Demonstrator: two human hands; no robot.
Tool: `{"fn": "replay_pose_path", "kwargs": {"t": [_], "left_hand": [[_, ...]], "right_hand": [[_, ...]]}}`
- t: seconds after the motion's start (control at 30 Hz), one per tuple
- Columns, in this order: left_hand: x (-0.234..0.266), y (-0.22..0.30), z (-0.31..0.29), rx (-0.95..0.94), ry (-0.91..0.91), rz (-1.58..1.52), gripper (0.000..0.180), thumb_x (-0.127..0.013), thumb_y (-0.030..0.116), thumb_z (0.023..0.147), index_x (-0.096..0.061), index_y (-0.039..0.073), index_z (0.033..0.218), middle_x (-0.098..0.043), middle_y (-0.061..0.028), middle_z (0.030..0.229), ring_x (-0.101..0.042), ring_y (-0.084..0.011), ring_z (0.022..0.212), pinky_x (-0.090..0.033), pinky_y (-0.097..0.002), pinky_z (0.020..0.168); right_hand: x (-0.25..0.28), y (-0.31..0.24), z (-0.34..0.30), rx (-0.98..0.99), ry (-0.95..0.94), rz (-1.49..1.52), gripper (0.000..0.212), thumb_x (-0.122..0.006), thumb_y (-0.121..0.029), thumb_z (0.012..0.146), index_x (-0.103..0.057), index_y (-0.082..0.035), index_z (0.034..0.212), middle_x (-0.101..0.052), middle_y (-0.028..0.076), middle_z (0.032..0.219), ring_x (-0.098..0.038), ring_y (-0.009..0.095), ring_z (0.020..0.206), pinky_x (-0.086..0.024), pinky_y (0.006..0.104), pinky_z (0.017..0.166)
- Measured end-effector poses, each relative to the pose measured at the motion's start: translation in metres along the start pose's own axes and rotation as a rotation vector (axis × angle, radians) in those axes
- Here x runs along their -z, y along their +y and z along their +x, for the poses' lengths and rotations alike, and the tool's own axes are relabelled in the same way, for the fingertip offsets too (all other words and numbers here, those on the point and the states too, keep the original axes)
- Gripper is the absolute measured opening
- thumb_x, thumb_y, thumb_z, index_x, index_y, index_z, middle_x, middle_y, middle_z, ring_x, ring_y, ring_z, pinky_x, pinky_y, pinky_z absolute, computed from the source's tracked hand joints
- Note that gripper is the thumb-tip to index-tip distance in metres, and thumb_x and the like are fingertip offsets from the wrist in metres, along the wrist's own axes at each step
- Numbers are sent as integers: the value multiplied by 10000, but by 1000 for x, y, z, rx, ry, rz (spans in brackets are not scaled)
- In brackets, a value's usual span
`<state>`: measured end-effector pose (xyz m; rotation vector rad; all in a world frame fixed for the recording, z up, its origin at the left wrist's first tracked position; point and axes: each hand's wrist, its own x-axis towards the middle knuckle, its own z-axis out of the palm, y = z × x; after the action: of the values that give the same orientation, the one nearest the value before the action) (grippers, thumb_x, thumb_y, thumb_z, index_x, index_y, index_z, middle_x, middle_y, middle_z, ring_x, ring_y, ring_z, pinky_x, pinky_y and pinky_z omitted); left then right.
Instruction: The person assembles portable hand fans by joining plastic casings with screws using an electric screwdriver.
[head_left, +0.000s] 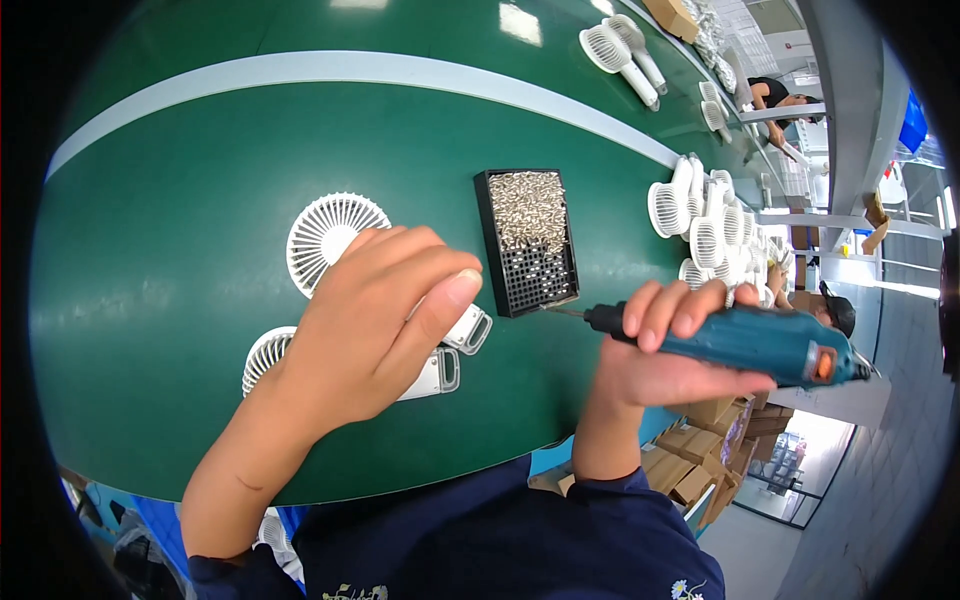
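In my right hand (pixel 680 350) is a teal electric screwdriver (pixel 750 345), held nearly level, its bit pointing left. The bit's tip meets the near edge of a black screw tray (pixel 487 240). Small silvery screws (pixel 528 205) heap over the tray's far part, while its near part shows a grid of holes. My left hand (pixel 385 310) is closed, with curled fingers whose tips are hidden. Under it lie two white handheld fans: the farther fan (pixel 325 235) and the nearer fan (pixel 265 355). Their handles run beneath the hand, and only the looped ends show at its right.
Many white handheld fans (pixel 705 240) are piled at the right of the green table (pixel 160 330). A pale strip (pixel 350 68) curves across it, with more fans (pixel 620 60) beyond. Cardboard boxes (pixel 690 450) stand below right. Other people (pixel 770 95) work at the right.
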<state>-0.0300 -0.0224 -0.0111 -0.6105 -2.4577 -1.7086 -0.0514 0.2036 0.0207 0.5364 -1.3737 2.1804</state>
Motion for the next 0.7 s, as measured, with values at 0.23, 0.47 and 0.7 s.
{"fn": "replay_pose_path", "kwargs": {"t": [0.23, 0.47, 0.7], "left_hand": [[-1, -2, 1, -28, 18, -5, 255, -469, 180, 969, -648, 0, 994, -558, -105, 774, -520, -270, 731, -401, -364, 709], [-2, -5, -3, -41, 60, -10, 254, -485, 201, 971, -645, 5, 989, -558, -105, 769, -525, -276, 729, -403, -364, 712], [0, -6, -3, -39, 39, -13, 250, -488, 198, 966, -643, 3, 985, -566, -102, 775, -536, -277, 725, -410, -368, 722]], "right_hand": [[-43, -28, -39, -180, -173, 189, 657, -372, -695, 914, -424, -94, 1175, -541, 97, 676, -542, 222, 465, -467, 347, 400], [-61, -24, -49, -274, -422, 146, 642, -444, -638, 920, -429, -68, 1214, -536, 100, 647, -495, 218, 395, -450, 352, 372], [-56, -13, -55, -291, -397, 143, 679, -422, -681, 905, -431, -80, 1222, -527, 92, 662, -505, 212, 414, -455, 349, 387]]}}
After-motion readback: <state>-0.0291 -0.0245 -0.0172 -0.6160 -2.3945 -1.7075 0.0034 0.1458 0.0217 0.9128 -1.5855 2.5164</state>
